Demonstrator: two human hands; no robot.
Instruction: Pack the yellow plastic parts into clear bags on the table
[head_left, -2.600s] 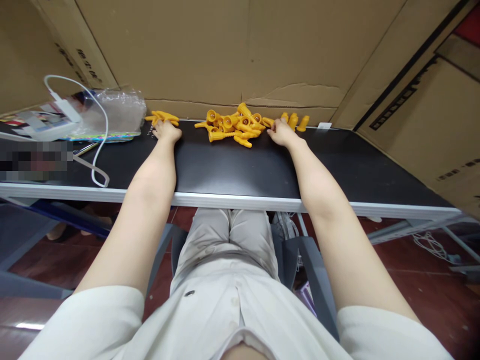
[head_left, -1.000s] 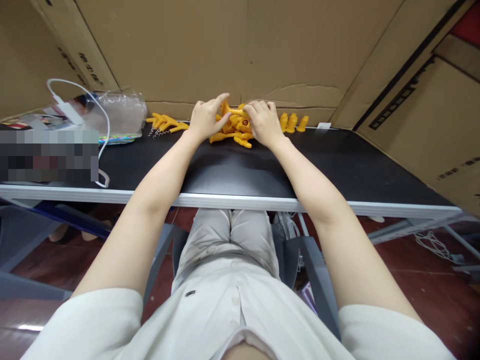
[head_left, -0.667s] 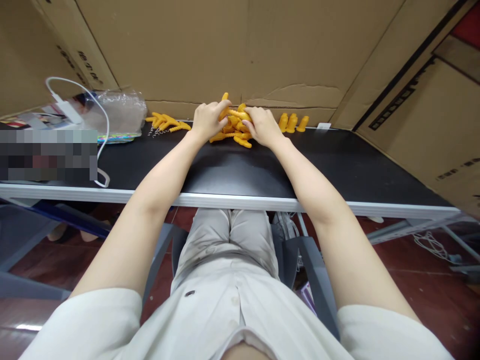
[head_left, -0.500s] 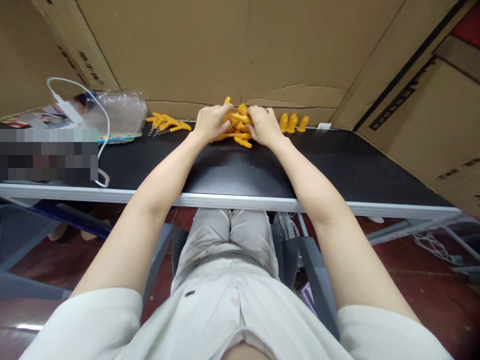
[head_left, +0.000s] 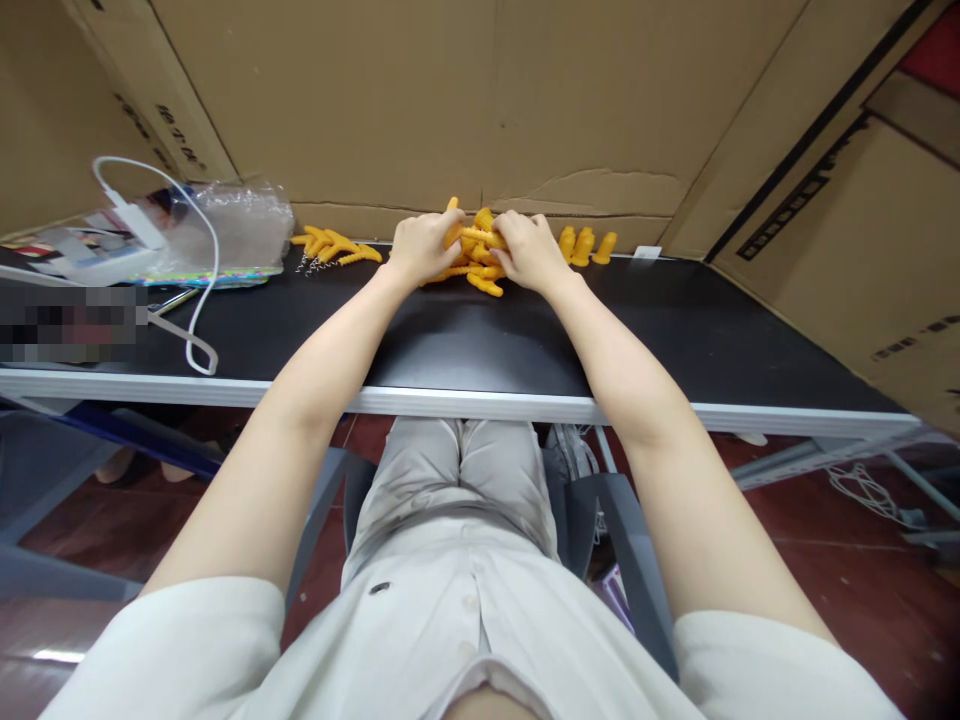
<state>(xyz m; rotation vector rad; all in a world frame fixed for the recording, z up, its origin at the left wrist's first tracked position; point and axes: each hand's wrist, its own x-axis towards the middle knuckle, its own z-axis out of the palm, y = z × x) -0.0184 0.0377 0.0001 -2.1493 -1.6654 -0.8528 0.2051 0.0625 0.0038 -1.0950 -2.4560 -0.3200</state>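
Note:
Over the back of the black table both my hands are closed on orange-yellow plastic parts. My left hand [head_left: 420,245] grips an orange finger-shaped piece [head_left: 452,232], whose tip sticks up past my thumb. My right hand [head_left: 529,250] pinches the end of a slim orange piece [head_left: 482,237] that stretches toward the left hand. Whether these two pieces are joined I cannot tell. Below and behind them lies a heap of similar orange pieces [head_left: 486,285], partly covered by my fingers.
Three orange pegs [head_left: 585,246] stand right of my hands. To the left are more orange pieces [head_left: 337,246] with thin coiled wires. Farther left lie a clear plastic bag [head_left: 232,225] and a white cable [head_left: 214,235]. A cardboard wall [head_left: 480,100] rises behind the table.
My hands keep their grip in nearly the same place, with only slight finger movement. At the far left, the blurred patch covers less of the table.

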